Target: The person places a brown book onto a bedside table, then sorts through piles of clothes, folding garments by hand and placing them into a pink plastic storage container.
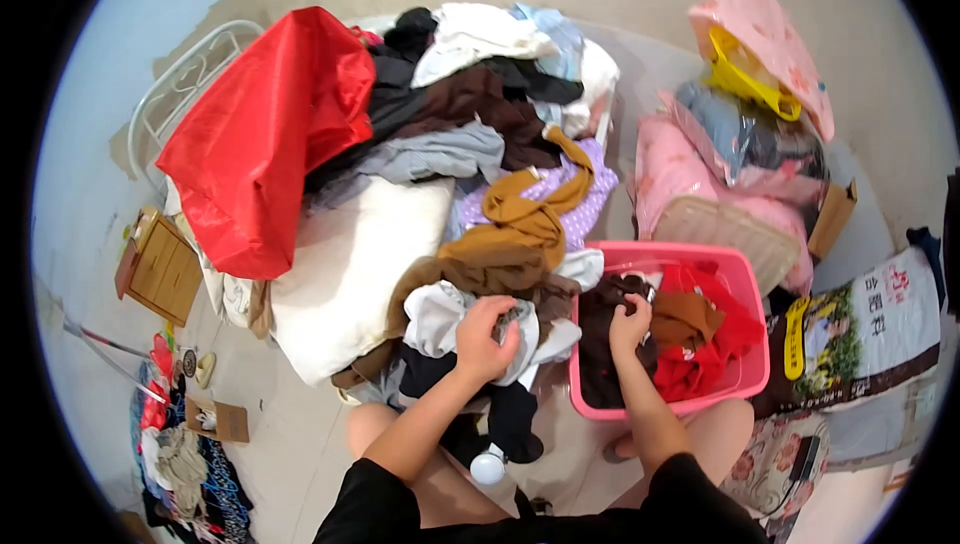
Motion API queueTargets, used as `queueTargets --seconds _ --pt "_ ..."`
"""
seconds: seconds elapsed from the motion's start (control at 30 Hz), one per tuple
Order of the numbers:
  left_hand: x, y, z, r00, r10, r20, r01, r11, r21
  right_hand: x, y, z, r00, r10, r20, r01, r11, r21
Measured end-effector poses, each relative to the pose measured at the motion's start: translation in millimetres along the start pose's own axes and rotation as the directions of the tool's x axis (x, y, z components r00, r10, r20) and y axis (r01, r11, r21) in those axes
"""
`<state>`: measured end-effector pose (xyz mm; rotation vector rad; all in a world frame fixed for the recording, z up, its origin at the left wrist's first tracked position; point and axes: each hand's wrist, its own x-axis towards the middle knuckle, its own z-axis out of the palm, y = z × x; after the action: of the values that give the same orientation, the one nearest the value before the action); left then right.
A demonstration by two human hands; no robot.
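My left hand (pixel 487 337) is on the near edge of the clothes pile, its curled fingers gripping a light grey-and-white garment (pixel 433 317). Over the left side of a pink plastic basin (pixel 668 253), my right hand (pixel 630 326) is closed on a dark brown garment (pixel 603 349); its fingertips are partly hidden in the cloth. Red clothing (pixel 712 359) and a rust-brown piece (pixel 686 320) lie beside it in the basin. Black cloth (pixel 512 424) hangs below my left hand, and a mustard-brown garment (pixel 515 214) lies beyond it.
A large red bag (pixel 270 144) and a white quilt-like cloth (pixel 355 264) lie on the left. Pink bags (pixel 680 169), a translucent lid (pixel 728 244) and a printed sack (pixel 865 329) stand right. A wooden cabinet (pixel 163 266) and cardboard box (pixel 228 422) are far left.
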<state>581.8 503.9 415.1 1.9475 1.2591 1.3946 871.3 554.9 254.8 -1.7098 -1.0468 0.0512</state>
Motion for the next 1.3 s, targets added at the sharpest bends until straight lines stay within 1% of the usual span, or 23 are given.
queueTargets --seconds 0.03,0.07,0.13,0.2,0.27,0.33,0.4,0.47,0.5,0.6,0.63,0.73,0.83,0.87,0.97,1.0,1.03,1.07,1.13,1.2,1.23,1.27,1.3 --pt "14 5 -9 0.995 0.038 -0.094 -0.040 0.999 -0.025 11 -60 -9 0.983 -0.153 -0.098 0.161 0.984 0.077" --pt "29 12 -21 0.980 0.072 -0.188 -0.081 0.996 -0.044 20 -111 -9 0.984 -0.151 -0.098 0.172 0.950 0.262" --pt "47 6 -53 0.927 0.162 -0.338 -0.131 0.985 0.115 34 -189 10 0.937 -0.345 -0.056 0.327 0.806 0.493" --pt "54 -13 -80 0.858 0.181 -0.480 -0.086 0.973 0.213 41 -266 41 0.868 -0.477 0.141 0.291 0.717 0.633" --pt "47 -42 -98 0.820 0.097 -0.564 0.028 0.978 0.209 55 -323 102 0.713 -0.688 0.135 0.428 0.580 0.693" --pt "41 -59 -104 0.779 -0.025 -0.627 0.146 0.979 0.141 62 -375 165 0.674 -0.706 0.216 0.347 0.561 0.751" --pt "41 -57 -108 0.800 0.046 -0.599 0.092 0.976 0.198 70 -410 249 0.638 -0.766 0.080 0.511 0.498 0.701" --pt "43 -56 -110 0.826 0.116 -0.551 0.053 0.959 0.280 55 -445 267 0.669 -0.738 0.090 0.571 0.587 0.575" --pt "45 -58 -110 0.831 0.112 -0.546 0.050 0.961 0.273 55 -448 266 0.629 -0.531 0.567 0.464 0.842 0.274" --pt "44 -64 -117 0.853 0.054 -0.519 0.061 0.978 0.201 48 -431 288 0.610 -0.498 0.617 0.480 0.851 0.212" --pt "43 -63 -117 0.860 0.023 -0.509 0.070 0.984 0.163 49 -425 286 0.609 -0.530 0.590 0.491 0.836 0.244" --pt "44 -60 -118 0.855 0.068 -0.515 0.054 0.975 0.217 57 -402 268 0.562 -0.574 0.595 0.502 0.809 0.306" --pt "45 -46 -122 0.792 0.238 -0.562 -0.031 0.935 0.352 53 -373 191 0.529 -0.551 0.645 0.511 0.814 0.276" --pt "43 -41 -125 0.765 0.299 -0.570 -0.052 0.911 0.409 50 -349 168 0.534 -0.575 0.620 0.560 0.790 0.251" --pt "37 -31 -125 0.757 0.430 -0.492 -0.165 0.855 0.492 37 -300 80 0.492 -0.533 0.688 0.559 0.800 0.220" --pt "36 -25 -124 0.753 0.474 -0.456 -0.208 0.829 0.518 29 -294 50 0.446 -0.472 0.760 0.463 0.849 0.255" --pt "34 -22 -119 0.791 0.456 -0.409 -0.258 0.854 0.453 19 -288 25 0.477 -0.464 0.746 0.480 0.849 0.222" --pt "34 -15 -113 0.830 0.447 -0.334 -0.294 0.859 0.419 13 -284 3 0.419 -0.532 0.736 0.521 0.805 0.285" --pt "36 1 -100 0.889 0.428 -0.163 -0.354 0.868 0.349 14 -295 -29 0.203 -0.587 0.784 0.515 0.745 0.425" --pt "38 10 -88 0.946 0.319 0.054 -0.314 0.867 0.388 27 -305 -40 0.066 -0.583 0.809 0.469 0.735 0.491" --pt "38 3 -82 0.959 0.283 0.024 -0.270 0.883 0.384 36 -310 -39 -0.002 -0.582 0.813 0.444 0.728 0.522" --pt "39 -5 -75 0.969 0.246 -0.008 -0.225 0.898 0.379 47 -310 -27 0.070 -0.650 0.757 0.467 0.692 0.551" --pt "41 -12 -70 0.972 0.232 -0.037 -0.200 0.901 0.386 52 -309 -8 0.283 -0.658 0.698 0.179 0.751 0.636"
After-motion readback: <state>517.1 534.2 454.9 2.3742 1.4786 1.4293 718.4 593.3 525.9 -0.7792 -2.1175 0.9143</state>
